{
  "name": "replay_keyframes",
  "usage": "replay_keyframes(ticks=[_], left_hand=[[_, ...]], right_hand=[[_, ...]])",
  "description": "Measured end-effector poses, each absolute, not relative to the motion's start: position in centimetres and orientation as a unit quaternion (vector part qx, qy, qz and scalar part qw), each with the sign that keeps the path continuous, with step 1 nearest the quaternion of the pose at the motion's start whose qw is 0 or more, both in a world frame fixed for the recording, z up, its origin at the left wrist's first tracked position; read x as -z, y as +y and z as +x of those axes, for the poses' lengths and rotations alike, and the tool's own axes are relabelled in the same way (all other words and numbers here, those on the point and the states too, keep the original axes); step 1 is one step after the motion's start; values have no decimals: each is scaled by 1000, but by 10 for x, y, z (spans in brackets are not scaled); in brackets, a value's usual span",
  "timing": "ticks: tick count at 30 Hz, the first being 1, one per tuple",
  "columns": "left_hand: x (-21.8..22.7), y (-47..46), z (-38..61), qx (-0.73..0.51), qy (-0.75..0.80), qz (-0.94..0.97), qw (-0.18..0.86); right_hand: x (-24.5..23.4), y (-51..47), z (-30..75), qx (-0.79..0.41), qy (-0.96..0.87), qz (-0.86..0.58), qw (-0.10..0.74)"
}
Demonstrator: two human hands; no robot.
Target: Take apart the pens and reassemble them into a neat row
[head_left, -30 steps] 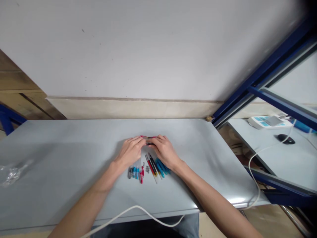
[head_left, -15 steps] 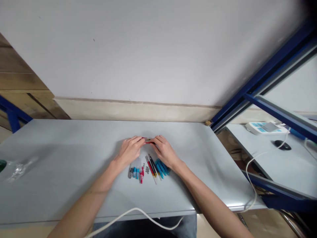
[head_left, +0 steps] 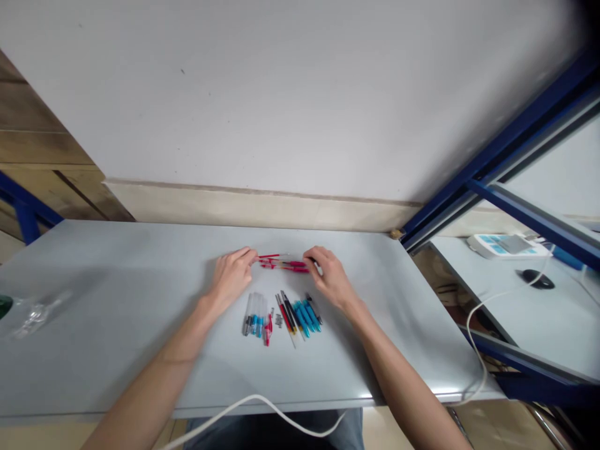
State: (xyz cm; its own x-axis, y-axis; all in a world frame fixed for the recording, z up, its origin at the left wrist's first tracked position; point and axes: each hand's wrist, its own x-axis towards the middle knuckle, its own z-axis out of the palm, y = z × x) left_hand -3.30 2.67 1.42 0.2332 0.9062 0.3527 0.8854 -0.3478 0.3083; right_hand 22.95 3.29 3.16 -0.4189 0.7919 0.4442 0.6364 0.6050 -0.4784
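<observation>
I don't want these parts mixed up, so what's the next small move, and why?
Perhaps move the upper red refill to the refills nearer you: the left hand seems to pinch its end, and it is close to the red pen parts, while those refills lie grouped.

My left hand (head_left: 234,270) and my right hand (head_left: 330,276) moved apart; red pen parts (head_left: 295,269) (earlier they were mostly hidden) now show between them.

Between left hand (head_left: 233,274) and right hand (head_left: 330,275), red pen pieces (head_left: 296,269) look like smooth plastic. Nearer than the hands, blue pen barrels (head_left: 304,317) are glossy plastic, springs (head_left: 279,320) metal. Under them the table (head_left: 140,250) is smooth; beyond, the wall (head_left: 281,94) matt.
</observation>
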Motion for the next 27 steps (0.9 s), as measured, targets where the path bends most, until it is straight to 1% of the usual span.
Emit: replay_keyframes(ticks=[2,5,7,9,12,17,21,24,27], left_hand=[[-12,27,-32,-239,570,786,31],[-11,26,-27,-238,561,792,46],[-11,24,-24,-238,557,794,57],[-11,23,-21,-236,555,795,64],[-11,23,-19,-232,553,797,62],[-10,23,-19,-227,558,795,72],[-9,24,-19,-226,551,797,97],[-10,23,-18,-221,553,797,96],[-10,23,-17,-218,554,798,89]], right_hand=[[-29,22,217,-140,-864,-392,283],[-23,3,198,-129,-917,-337,173],[-19,-5,190,-121,-931,-315,136],[-16,-6,189,-125,-934,-304,141],[-17,-1,194,-150,-924,-302,182],[-23,3,199,-252,-894,-297,221],[-22,3,196,-303,-885,-281,215],[-17,5,194,-310,-894,-250,205],[-16,6,195,-314,-889,-262,205]])
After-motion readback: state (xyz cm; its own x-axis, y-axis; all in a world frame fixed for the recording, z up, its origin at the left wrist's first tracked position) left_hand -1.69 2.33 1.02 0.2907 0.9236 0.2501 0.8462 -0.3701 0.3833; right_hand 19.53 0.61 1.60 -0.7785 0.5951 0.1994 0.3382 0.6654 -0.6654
